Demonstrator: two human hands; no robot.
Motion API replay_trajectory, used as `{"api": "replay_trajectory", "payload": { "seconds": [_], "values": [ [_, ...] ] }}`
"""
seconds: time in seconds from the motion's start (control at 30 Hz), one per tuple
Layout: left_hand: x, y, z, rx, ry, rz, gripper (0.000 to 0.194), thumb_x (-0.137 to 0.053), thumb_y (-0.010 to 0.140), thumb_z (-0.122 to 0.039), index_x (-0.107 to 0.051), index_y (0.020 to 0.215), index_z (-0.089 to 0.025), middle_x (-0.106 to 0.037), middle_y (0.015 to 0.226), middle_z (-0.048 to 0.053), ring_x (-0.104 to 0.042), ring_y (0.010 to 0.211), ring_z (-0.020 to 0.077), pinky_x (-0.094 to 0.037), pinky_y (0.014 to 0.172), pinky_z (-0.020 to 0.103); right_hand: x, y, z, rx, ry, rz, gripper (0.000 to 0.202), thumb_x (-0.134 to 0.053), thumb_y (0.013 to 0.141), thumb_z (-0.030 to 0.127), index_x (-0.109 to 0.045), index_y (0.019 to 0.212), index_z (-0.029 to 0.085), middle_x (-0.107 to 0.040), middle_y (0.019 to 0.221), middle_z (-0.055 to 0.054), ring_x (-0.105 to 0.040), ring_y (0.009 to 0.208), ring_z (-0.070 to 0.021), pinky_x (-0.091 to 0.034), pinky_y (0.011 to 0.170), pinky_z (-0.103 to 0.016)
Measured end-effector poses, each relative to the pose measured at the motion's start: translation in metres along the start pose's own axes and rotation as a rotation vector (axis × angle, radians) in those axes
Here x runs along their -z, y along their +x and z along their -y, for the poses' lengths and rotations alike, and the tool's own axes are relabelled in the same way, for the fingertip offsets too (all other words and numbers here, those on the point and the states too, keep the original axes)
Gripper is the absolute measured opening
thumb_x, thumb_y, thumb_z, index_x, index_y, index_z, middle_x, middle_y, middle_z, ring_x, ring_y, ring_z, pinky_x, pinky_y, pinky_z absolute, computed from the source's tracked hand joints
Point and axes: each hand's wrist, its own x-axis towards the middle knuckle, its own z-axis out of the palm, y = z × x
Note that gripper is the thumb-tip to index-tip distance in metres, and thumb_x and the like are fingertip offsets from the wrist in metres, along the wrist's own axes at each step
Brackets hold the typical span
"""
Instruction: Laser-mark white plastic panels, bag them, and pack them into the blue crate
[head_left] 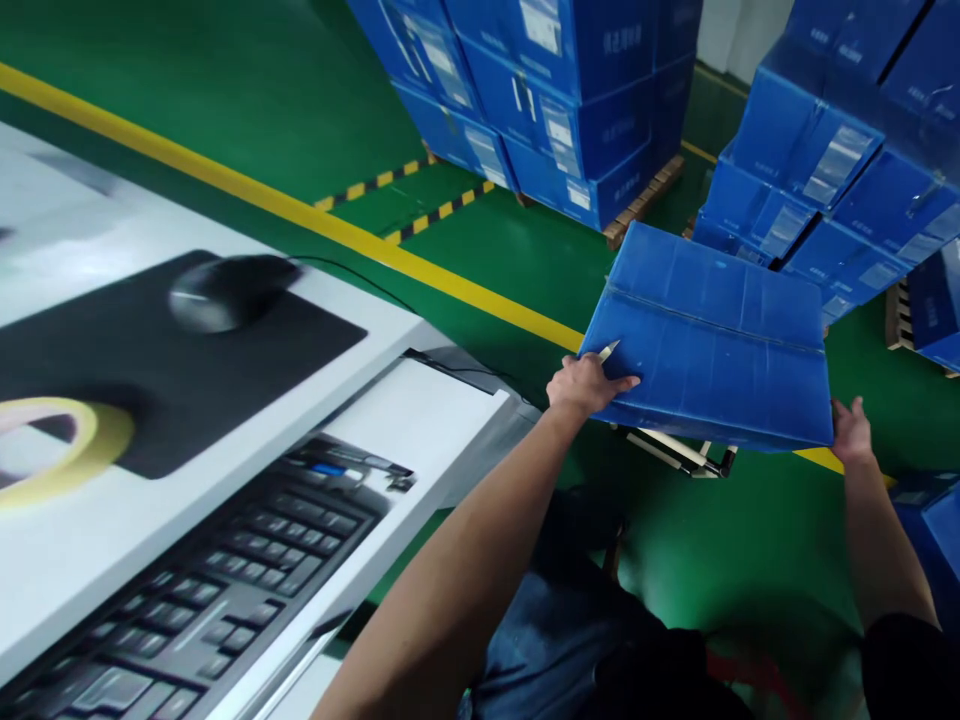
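Note:
A closed blue box (pixel 709 350) is in front of me at the right, with a seam across its top. My left hand (pixel 585 385) grips its near left corner, thumb over the top face. Between the fingers of that hand sticks out a slim, pale pointed tool (pixel 609 351); its exact kind is unclear. At the box's right end, my right hand (pixel 851 430) presses against the side, its fingers partly hidden by the carton. Beneath the box shows part of a cream tubular frame (pixel 675 452) with black joints; I cannot tell if the box rests on it.
To my left is a white desk (pixel 420 400) with a keyboard (pixel 202 600), a mouse (pixel 225 292) on a black pad (pixel 315 325), and a yellow tape roll (pixel 112 440). Stacked blue boxes (pixel 540 110) stand on pallets beyond, more boxes (pixel 817 150) at right. Yellow line (pixel 375 245) crosses green floor.

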Motion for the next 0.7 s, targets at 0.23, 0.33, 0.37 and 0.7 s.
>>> {"api": "replay_trajectory", "payload": {
  "seconds": [0.23,0.33,0.37,0.7],
  "values": [
    [0.013,0.002,0.001,-0.001,-0.091,-0.091,0.095,-0.056,0.084,-0.092,-0.060,0.146,-0.020,-0.058,0.144,0.027,-0.063,0.131,0.0478,-0.057,0.103,0.055,-0.016,-0.051,0.010,-0.018,0.274,0.205,0.060,-0.084,0.075,0.046,-0.073,0.129,0.023,-0.080,0.121,-0.012,-0.078,0.109,-0.0322,-0.066,0.097,-0.046],
    [0.023,0.007,0.002,-0.015,-0.079,-0.117,0.093,-0.057,0.087,-0.088,-0.062,0.146,-0.016,-0.059,0.143,0.027,-0.061,0.133,0.0492,-0.054,0.107,0.056,-0.018,-0.085,-0.007,0.001,0.295,0.208,0.064,-0.087,0.070,0.051,-0.074,0.127,0.025,-0.080,0.124,-0.010,-0.078,0.113,-0.0324,-0.066,0.099,-0.046],
    [0.025,0.008,0.002,-0.020,-0.070,-0.119,0.091,-0.058,0.087,-0.086,-0.063,0.144,-0.016,-0.060,0.142,0.027,-0.061,0.133,0.0491,-0.054,0.107,0.056,-0.019,-0.092,-0.013,0.002,0.293,0.194,0.067,-0.087,0.069,0.054,-0.074,0.128,0.025,-0.079,0.125,-0.010,-0.078,0.114,-0.0328,-0.066,0.099,-0.046],
    [-0.009,-0.075,0.017,-0.006,-0.004,-0.088,0.072,-0.054,0.098,-0.074,-0.064,0.135,-0.013,-0.064,0.130,0.027,-0.071,0.116,0.0463,-0.058,0.096,0.056,-0.012,-0.036,-0.004,-0.068,-0.137,-0.158,0.077,-0.076,0.082,0.077,-0.073,0.137,0.023,-0.069,0.144,-0.021,-0.064,0.138,-0.0427,-0.047,0.122,-0.057]
  ]
}}
